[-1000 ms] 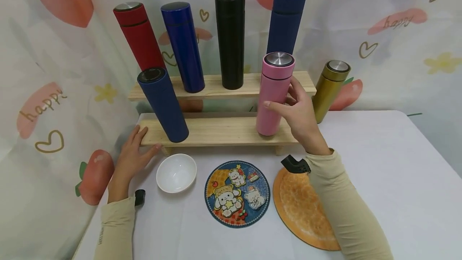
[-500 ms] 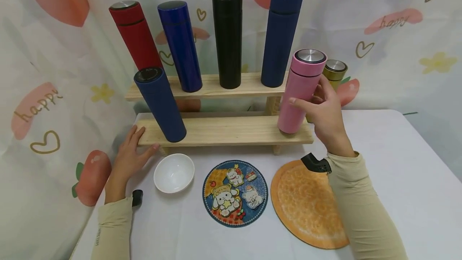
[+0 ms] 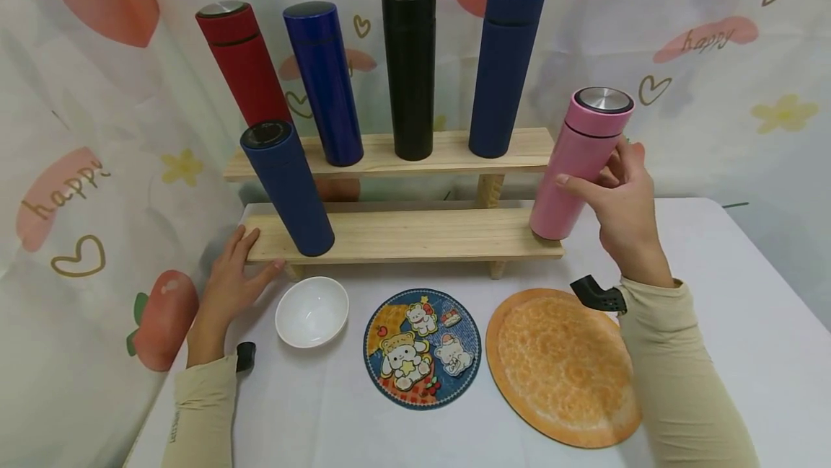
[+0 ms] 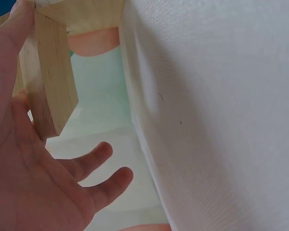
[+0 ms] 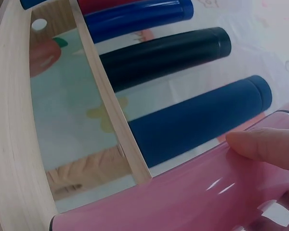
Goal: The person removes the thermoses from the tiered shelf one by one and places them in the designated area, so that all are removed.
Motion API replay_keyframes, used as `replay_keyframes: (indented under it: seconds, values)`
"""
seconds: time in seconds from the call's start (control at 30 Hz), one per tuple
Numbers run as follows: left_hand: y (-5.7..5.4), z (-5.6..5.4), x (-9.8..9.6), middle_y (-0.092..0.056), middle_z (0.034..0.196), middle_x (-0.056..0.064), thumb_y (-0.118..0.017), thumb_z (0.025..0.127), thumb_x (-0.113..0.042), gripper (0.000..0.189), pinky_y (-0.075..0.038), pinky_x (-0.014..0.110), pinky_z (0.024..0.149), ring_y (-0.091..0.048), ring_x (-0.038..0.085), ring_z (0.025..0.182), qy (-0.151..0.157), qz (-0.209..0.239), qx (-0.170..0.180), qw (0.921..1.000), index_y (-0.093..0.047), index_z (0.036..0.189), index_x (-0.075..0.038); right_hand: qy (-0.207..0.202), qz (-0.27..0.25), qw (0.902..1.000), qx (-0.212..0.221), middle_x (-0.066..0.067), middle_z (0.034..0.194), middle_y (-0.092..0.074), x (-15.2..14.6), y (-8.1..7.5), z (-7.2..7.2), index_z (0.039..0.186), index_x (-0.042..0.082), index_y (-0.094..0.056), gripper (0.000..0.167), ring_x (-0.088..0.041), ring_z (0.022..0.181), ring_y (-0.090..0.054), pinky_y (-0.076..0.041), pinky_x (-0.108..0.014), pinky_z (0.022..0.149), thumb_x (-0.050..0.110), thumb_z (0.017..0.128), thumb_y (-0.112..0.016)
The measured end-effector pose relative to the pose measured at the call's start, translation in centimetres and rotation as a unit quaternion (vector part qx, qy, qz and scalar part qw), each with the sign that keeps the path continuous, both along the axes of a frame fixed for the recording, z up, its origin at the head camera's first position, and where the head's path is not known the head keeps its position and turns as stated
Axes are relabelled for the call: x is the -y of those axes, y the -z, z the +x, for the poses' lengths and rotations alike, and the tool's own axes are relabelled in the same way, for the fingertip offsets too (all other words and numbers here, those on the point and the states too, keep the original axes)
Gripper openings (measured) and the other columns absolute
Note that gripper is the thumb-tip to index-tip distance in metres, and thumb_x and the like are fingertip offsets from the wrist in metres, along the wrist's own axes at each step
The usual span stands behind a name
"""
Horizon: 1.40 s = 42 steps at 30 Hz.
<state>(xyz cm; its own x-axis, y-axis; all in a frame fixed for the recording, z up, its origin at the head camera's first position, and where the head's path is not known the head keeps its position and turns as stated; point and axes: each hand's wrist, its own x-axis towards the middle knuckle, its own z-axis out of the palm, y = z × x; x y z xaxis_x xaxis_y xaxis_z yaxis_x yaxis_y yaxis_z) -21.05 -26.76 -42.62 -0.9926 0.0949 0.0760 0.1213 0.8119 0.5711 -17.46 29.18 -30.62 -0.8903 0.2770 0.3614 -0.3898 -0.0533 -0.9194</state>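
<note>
Grasping: right hand [image 3: 626,212], thumb and fingers around one glossy pink cylindrical bottle with silver lid top [image 3: 578,172], located at the 3 o'clock end of the lower pale-wood shelf [image 3: 415,234]; whether its base touches the board is hard to tell. Left hand [image 3: 230,280]: fingers spread, resting against the shelf's 9 o'clock end, near one matte navy cylindrical bottle with black lid top [image 3: 292,194]. Toward 12 o'clock, upper pale-wood shelf [image 3: 451,147]: four upright cylindrical bottles, namely red bottle [image 3: 243,64], glossy blue bottle [image 3: 324,86], black bottle [image 3: 409,71], blue bottle with silver lid top [image 3: 508,71]. From the lower shelf's middle: round white bowl [image 3: 311,313], 8 o'clock; round cartoon-print mat [image 3: 425,392], 6 o'clock; round orange-brown mat [image 3: 561,367], 4 o'clock.
</note>
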Motion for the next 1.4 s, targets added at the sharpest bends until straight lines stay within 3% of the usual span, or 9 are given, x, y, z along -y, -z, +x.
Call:
replay_keyframes:
  seconds: [0.57,0.9,1.17,1.27,1.4]
  values:
    - [0.0,0.0,0.0,-0.006,0.178,0.02,-0.065,0.103,-0.058,0.094,-0.019,0.082,0.115,-0.015,0.063,0.153,-0.001,-0.003,0.004,1.0,-0.023,0.171,-0.009,0.059,-0.005,0.9974,0.04,-0.008,0.13,-0.062,-5.9,1.3,1.1,0.15,0.019,-0.061,0.077,-0.021,0.102,-0.066,-0.052,-0.02,0.089,-0.014,0.083,-0.083]
    - [0.0,-0.1,0.0,-0.006,0.178,0.018,-0.065,0.102,-0.058,0.094,-0.019,0.083,0.114,-0.016,0.064,0.153,-0.003,-0.001,0.005,1.0,-0.024,0.171,-0.01,0.102,0.004,0.9913,0.083,-0.002,0.127,-0.058,-9.1,2.5,0.5,0.153,0.021,-0.052,0.083,-0.017,0.102,-0.06,-0.052,-0.012,0.082,-0.014,0.084,-0.082]
    - [0.0,-0.1,-0.1,-0.007,0.178,0.018,-0.066,0.103,-0.058,0.093,-0.019,0.082,0.115,-0.016,0.064,0.152,-0.001,0.001,0.001,1.0,-0.023,0.171,-0.01,0.12,0.049,0.9846,0.117,0.004,0.127,-0.055,-10.7,2.9,-1.1,0.157,0.022,-0.042,0.086,-0.013,0.101,-0.059,-0.05,-0.009,0.082,-0.011,0.087,-0.08]
    - [-0.1,-0.1,-0.2,-0.006,0.178,0.018,-0.066,0.103,-0.057,0.093,-0.019,0.082,0.115,-0.016,0.064,0.152,0.0,0.002,0.003,1.0,-0.023,0.171,-0.01,0.131,0.068,0.9812,0.124,0.005,0.129,-0.053,-11.1,3.2,-2.1,0.159,0.021,-0.038,0.087,-0.012,0.108,-0.057,-0.05,-0.012,0.086,-0.01,0.088,-0.079]
    - [-0.2,-0.1,-0.2,-0.006,0.178,0.018,-0.066,0.103,-0.056,0.093,-0.019,0.082,0.115,-0.015,0.064,0.152,-0.001,0.002,0.006,1.0,-0.023,0.171,-0.009,0.135,0.092,0.9766,0.14,0.005,0.138,-0.049,-11.5,3.7,-3.6,0.162,0.022,-0.032,0.089,-0.013,0.122,-0.051,-0.045,-0.027,0.11,-0.007,0.092,-0.078]
